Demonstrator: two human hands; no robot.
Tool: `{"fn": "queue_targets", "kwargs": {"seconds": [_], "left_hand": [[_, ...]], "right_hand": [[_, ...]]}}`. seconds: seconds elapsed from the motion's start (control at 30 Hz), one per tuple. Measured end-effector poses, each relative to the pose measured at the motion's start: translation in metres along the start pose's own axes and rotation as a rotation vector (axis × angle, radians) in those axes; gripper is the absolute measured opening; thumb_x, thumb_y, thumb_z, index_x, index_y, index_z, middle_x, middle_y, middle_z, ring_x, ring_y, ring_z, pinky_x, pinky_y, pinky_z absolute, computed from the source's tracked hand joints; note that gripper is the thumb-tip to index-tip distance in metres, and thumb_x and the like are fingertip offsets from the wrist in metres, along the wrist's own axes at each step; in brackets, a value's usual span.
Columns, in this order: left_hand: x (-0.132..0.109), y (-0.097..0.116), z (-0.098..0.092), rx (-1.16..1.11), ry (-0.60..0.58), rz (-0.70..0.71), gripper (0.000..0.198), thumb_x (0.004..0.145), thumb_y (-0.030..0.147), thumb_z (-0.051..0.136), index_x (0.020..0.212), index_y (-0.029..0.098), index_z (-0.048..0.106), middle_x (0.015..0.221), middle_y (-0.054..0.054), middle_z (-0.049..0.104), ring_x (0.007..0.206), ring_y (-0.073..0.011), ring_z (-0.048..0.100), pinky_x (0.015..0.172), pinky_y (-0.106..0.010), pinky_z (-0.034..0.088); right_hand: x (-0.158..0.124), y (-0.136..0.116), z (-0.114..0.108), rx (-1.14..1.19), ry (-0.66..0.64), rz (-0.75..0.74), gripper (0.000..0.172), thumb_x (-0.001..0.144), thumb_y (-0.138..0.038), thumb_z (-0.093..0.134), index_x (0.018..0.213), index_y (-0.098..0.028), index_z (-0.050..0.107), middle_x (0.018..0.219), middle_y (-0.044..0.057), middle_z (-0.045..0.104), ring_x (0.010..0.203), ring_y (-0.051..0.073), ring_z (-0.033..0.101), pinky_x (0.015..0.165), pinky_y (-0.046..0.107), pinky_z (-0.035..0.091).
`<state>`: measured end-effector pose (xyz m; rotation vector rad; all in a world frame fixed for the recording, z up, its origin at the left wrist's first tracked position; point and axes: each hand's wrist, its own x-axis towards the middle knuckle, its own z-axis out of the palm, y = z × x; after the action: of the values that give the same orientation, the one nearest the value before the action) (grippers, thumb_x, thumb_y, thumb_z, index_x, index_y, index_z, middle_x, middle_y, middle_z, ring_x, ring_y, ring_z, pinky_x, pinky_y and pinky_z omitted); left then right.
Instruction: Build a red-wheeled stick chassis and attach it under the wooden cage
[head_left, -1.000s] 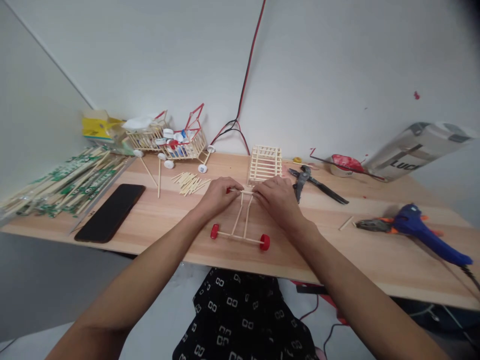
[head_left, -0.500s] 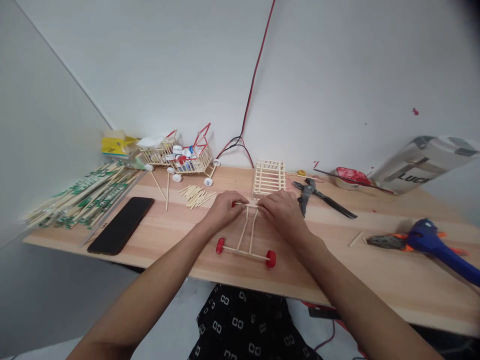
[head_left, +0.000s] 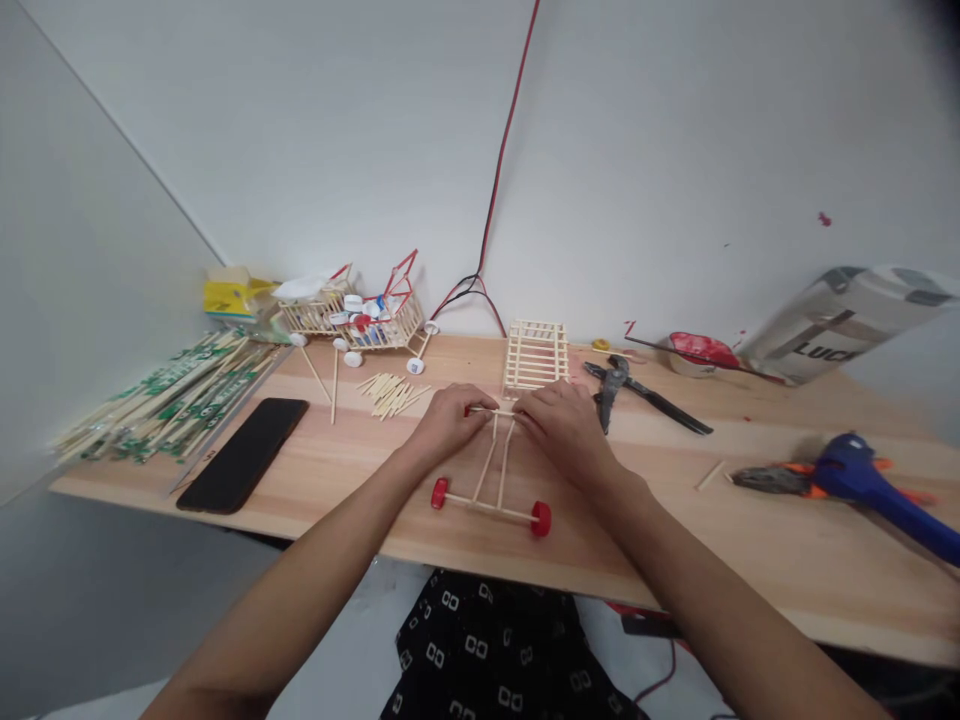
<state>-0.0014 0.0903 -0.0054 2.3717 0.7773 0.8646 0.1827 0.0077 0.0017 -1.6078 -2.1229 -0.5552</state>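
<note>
A small wheeled frame of thin wooden sticks [head_left: 500, 480] lies on the table before me, with a red cap wheel at each end of its near axle. My left hand [head_left: 452, 420] pinches the left end of its far cross stick, where a bit of red shows by the fingers. On the right end of that same stick, my right hand [head_left: 561, 425] has its fingers closed, hiding what lies beneath them. Just beyond my hands stands a slatted stick basket [head_left: 536, 357].
Left are a phone [head_left: 244, 455], wrapped chopsticks [head_left: 172, 395], a pile of short sticks [head_left: 390, 394] and model carts [head_left: 382, 320] holding bottle caps. Right lie black pliers [head_left: 645, 390], a blue glue gun [head_left: 862, 480] over orange-handled pliers, and a red-stained cup [head_left: 697, 355].
The view has shifted very slightly. Both hands keep their hold on the far end of the stick frame, with hardly any movement.
</note>
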Motion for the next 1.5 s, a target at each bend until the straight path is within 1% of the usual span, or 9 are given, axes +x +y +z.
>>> {"fn": "queue_targets", "kwargs": {"seconds": [0.2,0.47,0.7,0.97,1.5], "left_hand": [[0.0003,-0.0008,0.0008,-0.005,0.001,0.005,0.015,0.079,0.01,0.065,0.088,0.018,0.073,0.093,-0.005,0.074,0.09,-0.0177,0.065,0.087,-0.032,0.048],[0.0009,0.0002,0.0002,-0.012,-0.014,-0.015,0.016,0.078,0.007,0.064,0.086,0.018,0.073,0.092,-0.004,0.074,0.089,-0.0174,0.065,0.087,-0.032,0.048],[0.0006,0.0008,-0.0001,-0.03,-0.013,-0.008,0.015,0.078,0.009,0.064,0.086,0.018,0.073,0.09,-0.004,0.074,0.088,-0.017,0.065,0.085,-0.031,0.048],[0.0003,-0.001,0.0005,-0.024,-0.018,-0.016,0.016,0.077,0.008,0.064,0.087,0.018,0.073,0.091,-0.004,0.074,0.089,-0.0172,0.065,0.086,-0.031,0.048],[0.0006,-0.0003,0.0007,-0.011,-0.015,-0.008,0.016,0.078,0.008,0.064,0.087,0.018,0.073,0.092,-0.004,0.074,0.089,-0.0179,0.065,0.087,-0.032,0.048]], "right_hand": [[-0.0011,0.0014,0.0011,0.014,-0.003,-0.001,0.014,0.091,-0.027,0.058,0.083,-0.019,0.068,0.081,0.004,0.069,0.084,0.021,0.048,0.075,0.034,0.023],[-0.0007,0.0003,0.0006,0.009,-0.004,0.006,0.016,0.091,-0.027,0.058,0.081,-0.019,0.067,0.08,0.004,0.069,0.084,0.021,0.048,0.075,0.034,0.023],[-0.0017,0.0003,0.0001,0.009,0.001,0.005,0.017,0.092,-0.027,0.057,0.08,-0.02,0.067,0.08,0.004,0.069,0.084,0.021,0.048,0.075,0.034,0.023],[-0.0028,0.0004,0.0011,0.025,0.009,0.004,0.013,0.09,-0.025,0.06,0.082,-0.02,0.068,0.083,0.003,0.07,0.085,0.021,0.049,0.076,0.034,0.023],[-0.0042,0.0007,0.0013,0.045,0.018,-0.001,0.014,0.091,-0.026,0.059,0.082,-0.02,0.068,0.083,0.003,0.071,0.084,0.021,0.049,0.077,0.034,0.024]]}}
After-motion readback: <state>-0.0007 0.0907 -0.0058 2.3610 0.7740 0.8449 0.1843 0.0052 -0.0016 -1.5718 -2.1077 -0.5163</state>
